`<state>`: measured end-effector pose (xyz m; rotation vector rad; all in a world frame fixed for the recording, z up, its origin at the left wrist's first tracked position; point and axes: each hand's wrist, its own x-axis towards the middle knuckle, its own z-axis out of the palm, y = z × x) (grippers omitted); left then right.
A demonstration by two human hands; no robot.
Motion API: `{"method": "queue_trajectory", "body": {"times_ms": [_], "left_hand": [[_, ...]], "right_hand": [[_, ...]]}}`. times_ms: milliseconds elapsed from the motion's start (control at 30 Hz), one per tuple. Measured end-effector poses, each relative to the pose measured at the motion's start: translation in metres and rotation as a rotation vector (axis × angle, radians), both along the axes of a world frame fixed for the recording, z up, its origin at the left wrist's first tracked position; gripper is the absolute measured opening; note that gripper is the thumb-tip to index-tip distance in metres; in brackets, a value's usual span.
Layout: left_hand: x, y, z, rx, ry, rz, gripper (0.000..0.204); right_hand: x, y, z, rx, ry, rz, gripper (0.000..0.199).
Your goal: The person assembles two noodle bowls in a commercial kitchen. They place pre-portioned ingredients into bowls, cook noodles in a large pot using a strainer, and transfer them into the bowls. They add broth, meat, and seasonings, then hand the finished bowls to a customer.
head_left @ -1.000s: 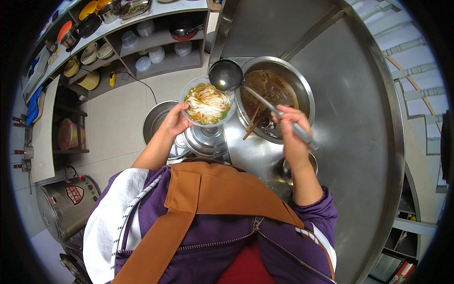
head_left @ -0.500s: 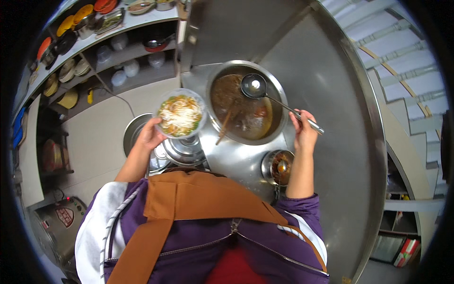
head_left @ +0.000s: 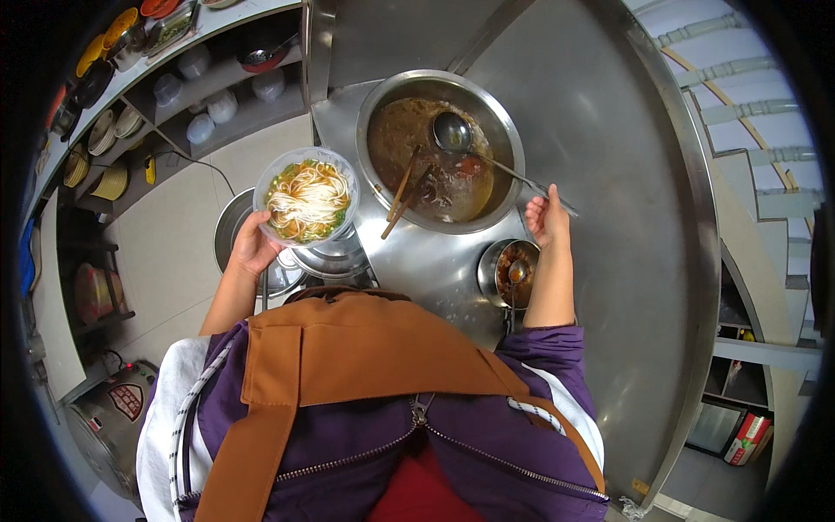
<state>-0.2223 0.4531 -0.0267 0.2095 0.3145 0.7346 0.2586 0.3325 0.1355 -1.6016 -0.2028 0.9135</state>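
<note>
My left hand [head_left: 252, 247] holds a clear round plastic bowl [head_left: 350, 187] at its near left rim. Inside the bowl are white noodles [head_left: 309, 198] in orange broth with bits of green. My right hand [head_left: 548, 219], fingers curled, is on the handle of a metal ladle [head_left: 509, 169] at the right rim of a large metal pot [head_left: 513, 196]. The ladle's dark bowl is at the surface of the brown soup [head_left: 404, 130]; how firmly I grip it is hard to see. A pair of wooden chopsticks [head_left: 402, 196] leans over the pot's near left rim.
A small metal pot [head_left: 484, 270] with reddish-brown food and a spoon stands near my right forearm. Metal lids or pans [head_left: 335, 258] lie below the plastic bowl. Steel walls [head_left: 626, 217] rise at the right. Shelves [head_left: 209, 91] with bowls and plates line the left.
The ladle's bowl has come down to the soup and its handle sits lower at the rim. My right hand's grip looks looser. The noodle bowl stays in my left hand.
</note>
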Motion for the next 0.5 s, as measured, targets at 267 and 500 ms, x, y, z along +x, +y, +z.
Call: {"method": "queue_trajectory", "body": {"times_ms": [267, 500], "left_hand": [[0.001, 0.001, -0.004, 0.001, 0.034, 0.018, 0.057], [0.001, 0.002, -0.007, -0.013, 0.036, 0.009, 0.058]], "right_hand": [[-0.035, 0.012, -0.008, 0.469, 0.642, 0.098, 0.045], [-0.131, 0.063, -0.014, 0.005, -1.076, 0.993, 0.044]]}}
